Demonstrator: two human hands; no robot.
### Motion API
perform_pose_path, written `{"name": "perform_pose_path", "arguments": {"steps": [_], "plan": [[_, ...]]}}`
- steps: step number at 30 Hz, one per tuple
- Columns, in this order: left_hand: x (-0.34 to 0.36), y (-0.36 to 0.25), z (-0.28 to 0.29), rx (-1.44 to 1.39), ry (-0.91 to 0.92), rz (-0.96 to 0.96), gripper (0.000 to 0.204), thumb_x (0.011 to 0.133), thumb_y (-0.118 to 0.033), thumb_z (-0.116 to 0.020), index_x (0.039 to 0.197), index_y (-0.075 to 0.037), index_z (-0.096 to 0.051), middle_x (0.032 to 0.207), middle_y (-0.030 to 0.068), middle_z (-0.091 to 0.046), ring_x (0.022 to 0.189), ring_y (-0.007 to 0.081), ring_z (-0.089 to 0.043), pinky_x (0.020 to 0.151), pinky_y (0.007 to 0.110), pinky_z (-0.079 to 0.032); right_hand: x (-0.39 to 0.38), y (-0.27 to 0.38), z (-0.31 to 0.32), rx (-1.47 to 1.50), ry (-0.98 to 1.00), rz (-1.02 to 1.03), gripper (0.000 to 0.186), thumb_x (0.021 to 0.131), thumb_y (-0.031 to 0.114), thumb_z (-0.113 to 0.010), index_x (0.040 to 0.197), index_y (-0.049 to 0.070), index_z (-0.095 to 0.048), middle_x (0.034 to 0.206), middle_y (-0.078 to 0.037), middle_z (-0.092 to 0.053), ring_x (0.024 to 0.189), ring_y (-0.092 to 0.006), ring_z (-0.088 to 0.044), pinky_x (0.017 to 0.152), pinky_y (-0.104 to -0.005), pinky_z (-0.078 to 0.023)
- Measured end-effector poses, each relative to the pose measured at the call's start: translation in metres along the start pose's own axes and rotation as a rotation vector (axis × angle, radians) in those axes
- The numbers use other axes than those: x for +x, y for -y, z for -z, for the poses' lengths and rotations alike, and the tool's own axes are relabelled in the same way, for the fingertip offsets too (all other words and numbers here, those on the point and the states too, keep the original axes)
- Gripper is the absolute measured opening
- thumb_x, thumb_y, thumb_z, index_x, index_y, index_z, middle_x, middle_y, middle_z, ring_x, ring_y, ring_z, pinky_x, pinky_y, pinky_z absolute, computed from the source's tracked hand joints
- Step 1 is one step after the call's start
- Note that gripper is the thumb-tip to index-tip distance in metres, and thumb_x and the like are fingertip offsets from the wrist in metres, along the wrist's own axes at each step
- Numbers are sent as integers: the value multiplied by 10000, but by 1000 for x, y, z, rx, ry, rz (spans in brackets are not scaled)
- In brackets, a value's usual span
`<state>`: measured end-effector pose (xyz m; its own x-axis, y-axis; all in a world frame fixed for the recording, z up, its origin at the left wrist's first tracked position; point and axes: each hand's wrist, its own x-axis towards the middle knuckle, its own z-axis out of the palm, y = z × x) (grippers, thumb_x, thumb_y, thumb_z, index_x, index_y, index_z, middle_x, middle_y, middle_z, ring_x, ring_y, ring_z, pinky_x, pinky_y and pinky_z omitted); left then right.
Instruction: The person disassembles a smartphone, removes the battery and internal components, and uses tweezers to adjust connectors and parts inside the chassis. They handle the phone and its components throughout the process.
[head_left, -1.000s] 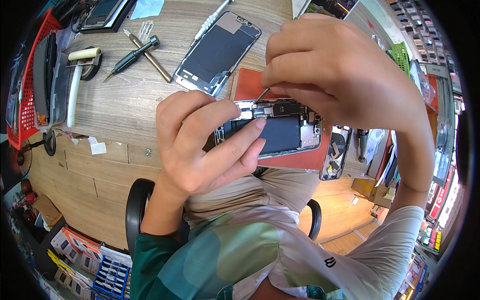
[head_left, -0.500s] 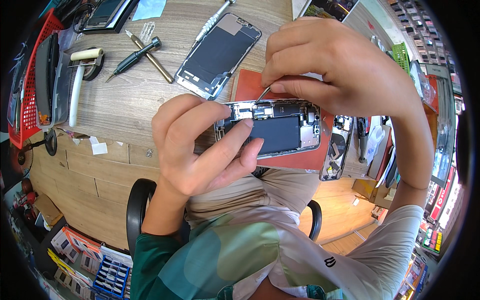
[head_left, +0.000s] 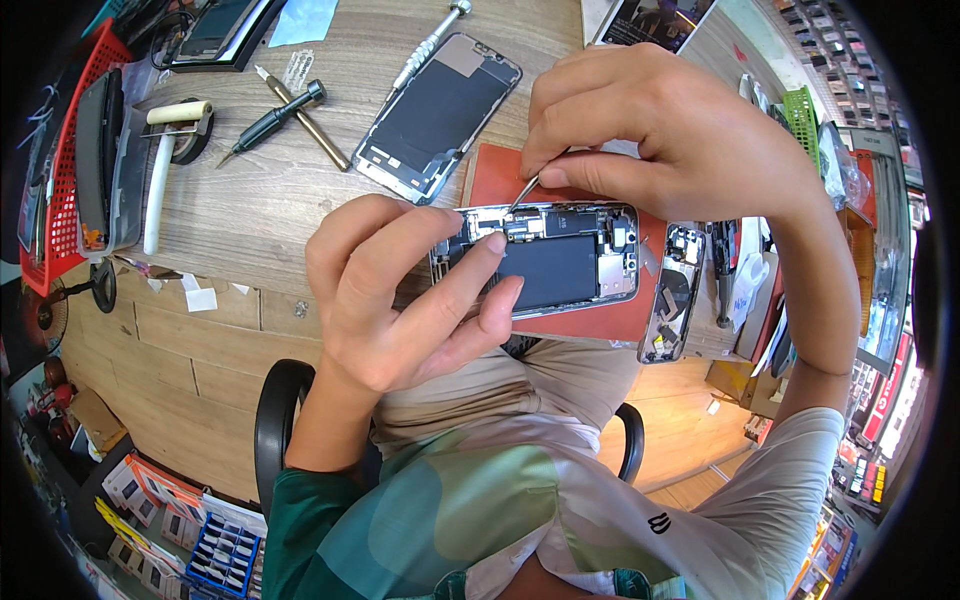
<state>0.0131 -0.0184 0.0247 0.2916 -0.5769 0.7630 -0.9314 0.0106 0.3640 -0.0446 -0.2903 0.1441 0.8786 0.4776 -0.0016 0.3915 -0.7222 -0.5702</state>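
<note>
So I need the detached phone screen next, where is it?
Head view: the detached screen lies on the wooden desk, beyond the left hand, beside the red mat.

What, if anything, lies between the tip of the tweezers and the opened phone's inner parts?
Nothing visible. The right hand brings the tweezers straight to the top edge of the opened phone; the left hand steadies its left end, fingers beside the tip, not under it.

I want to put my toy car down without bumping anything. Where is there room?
Bare wood lies between the white-handled tool, the black screwdriver and the left hand. Near the opened grey phone on the red mat it is crowded.
</note>
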Motion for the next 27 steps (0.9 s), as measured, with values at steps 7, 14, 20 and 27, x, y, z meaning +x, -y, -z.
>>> {"name": "perform_pose_path", "arguments": {"steps": [7,14,20,27], "plan": [[0,-1,1,-4,6,19,396,669,-156,-918,1064,-166,-930,1200,82,-717,1111,325,-604,940,415,-532,-1,-2,-1,49,-7,-3,110,984,92,-791,1009,-13,-770,914,-129,-712,896,-352,-713,797,-455,-560],[2,3,1,-36,10,23,398,671,-139,-912,1068,-164,-925,1215,84,-738,1098,327,-611,951,424,-526,-7,-5,-5,83,-5,-77,121,996,98,-785,1031,-18,-777,936,-137,-726,907,-359,-716,804,-461,-563],[5,2,2,-58,30,45,401,653,-117,-905,1051,-161,-926,1218,86,-750,1094,330,-612,959,424,-522,-12,-3,-9,-33,-54,-34,113,951,92,-800,1011,1,-769,940,-119,-709,915,-343,-707,820,-464,-550],[6,0,4,-48,38,62,387,645,-115,-899,1029,-155,-929,1205,87,-753,1098,332,-614,962,423,-521,-1,43,-7,-505,-50,31,229,785,73,-832,1001,48,-760,1000,-79,-694,950,-287,-696,858,-431,-511]]}}
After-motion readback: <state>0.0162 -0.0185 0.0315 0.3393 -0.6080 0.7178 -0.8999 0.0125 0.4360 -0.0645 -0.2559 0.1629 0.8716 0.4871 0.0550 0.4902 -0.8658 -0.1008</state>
